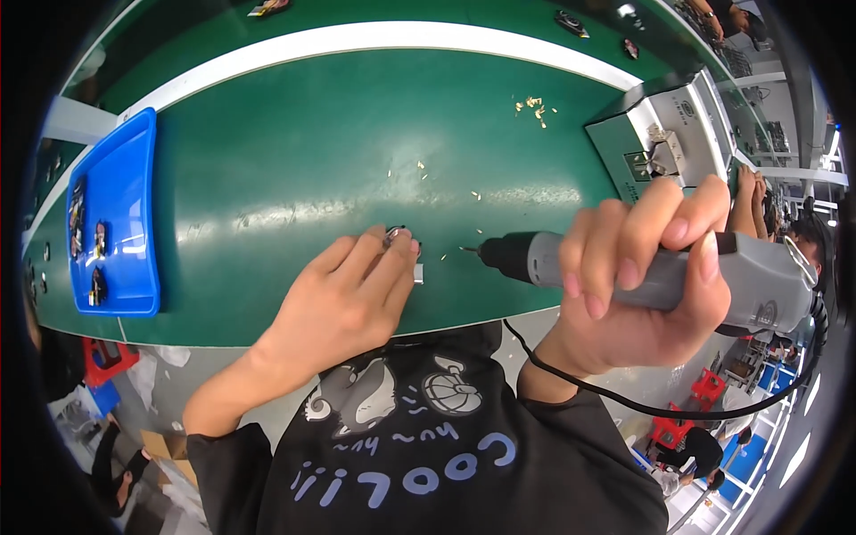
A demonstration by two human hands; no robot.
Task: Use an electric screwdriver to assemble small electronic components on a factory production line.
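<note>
My left hand point(343, 290) is closed over a small dark part point(417, 247) on the green worktop, near its front edge. Fingers cover most of that part, so its kind cannot be made out; a small silvery piece point(418, 273) shows beside them. In my right hand point(646, 267), raised on the right, is a grey electric screwdriver point(771, 276) with a black nose. It lies nearly level, its bit pointing left toward my left hand with a gap between. Something small and pale, perhaps a screw, shows at the bit's end.
Small brass-coloured screws point(535, 109) lie scattered on the worktop point(294, 134). A metal box-shaped screw feeder point(606, 147) stands at the far right. On the left, a blue tray point(134, 205) holds several small assemblies. The screwdriver's black cable point(660, 413) loops below. Other people work farther right.
</note>
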